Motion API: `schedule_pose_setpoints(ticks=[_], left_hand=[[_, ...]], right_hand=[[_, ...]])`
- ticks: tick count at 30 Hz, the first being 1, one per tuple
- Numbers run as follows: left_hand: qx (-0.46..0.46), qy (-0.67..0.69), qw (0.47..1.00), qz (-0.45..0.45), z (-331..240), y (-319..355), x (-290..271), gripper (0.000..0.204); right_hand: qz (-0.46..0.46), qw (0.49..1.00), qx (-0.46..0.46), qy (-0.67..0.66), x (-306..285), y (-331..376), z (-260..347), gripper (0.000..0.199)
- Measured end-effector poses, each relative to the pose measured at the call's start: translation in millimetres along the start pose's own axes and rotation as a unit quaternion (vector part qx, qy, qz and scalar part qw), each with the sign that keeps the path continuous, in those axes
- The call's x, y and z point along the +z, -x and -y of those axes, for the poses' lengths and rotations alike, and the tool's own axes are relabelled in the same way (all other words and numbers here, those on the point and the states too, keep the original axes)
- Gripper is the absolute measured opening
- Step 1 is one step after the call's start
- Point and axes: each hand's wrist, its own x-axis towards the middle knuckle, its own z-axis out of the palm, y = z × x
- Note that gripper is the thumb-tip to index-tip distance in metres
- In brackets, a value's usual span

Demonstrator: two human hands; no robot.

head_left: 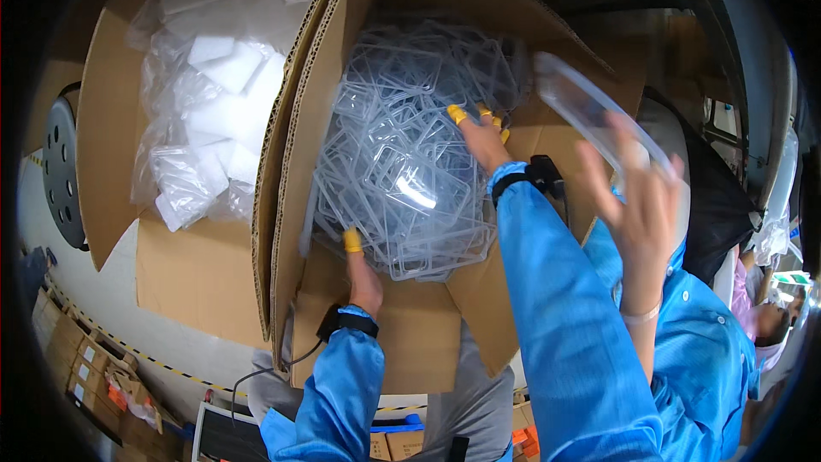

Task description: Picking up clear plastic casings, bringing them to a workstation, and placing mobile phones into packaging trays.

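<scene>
A deep pile of clear plastic frame-like covers (410,154), rectangular with rounded corners, fills an open cardboard box (376,334) before me. My left hand (364,281) is at the near left edge of the pile, a yellow-capped finger stretched toward it; its other fingers are hidden. At the pile's right side, my right hand (484,140) spreads its yellow-capped fingers over the covers, and I make out nothing held. Black straps circle both wrists over blue sleeves. To the right, a co-worker's hand (637,205), blurred, has a single clear cover (590,107) raised beside the box.
Left of my box, another cardboard box (107,145) contains white foam pieces (227,68) and clear bags. Raised flaps divide the two boxes. A co-worker in blue (701,342) is close at my right. A grey perforated round seat (64,175) stands at far left.
</scene>
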Motion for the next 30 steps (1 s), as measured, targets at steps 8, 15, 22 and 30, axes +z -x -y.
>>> schedule_pose_setpoints(ticks=[8,15,22,30], left_hand=[[0.061,-0.064,0.996,-0.003,-35.3,-7.9,10.8,0.081],[-0.056,-0.039,0.994,0.086,-23.7,-17.9,-53.2,0.077],[-0.141,0.187,0.966,0.112,-42.1,23.2,-60.8,0.064],[0.097,-0.089,0.990,0.044,-29.8,-10.6,-9.5,0.098]], right_hand=[[0.129,0.982,0.037,-0.133,17.3,51.9,-26.7,0.069],[0.057,0.990,-0.090,-0.092,41.7,48.0,-53.6,0.051],[0.168,0.944,0.012,-0.282,2.7,66.9,-37.7,0.058],[0.013,0.999,0.011,-0.041,25.7,75.0,-41.0,0.107]])
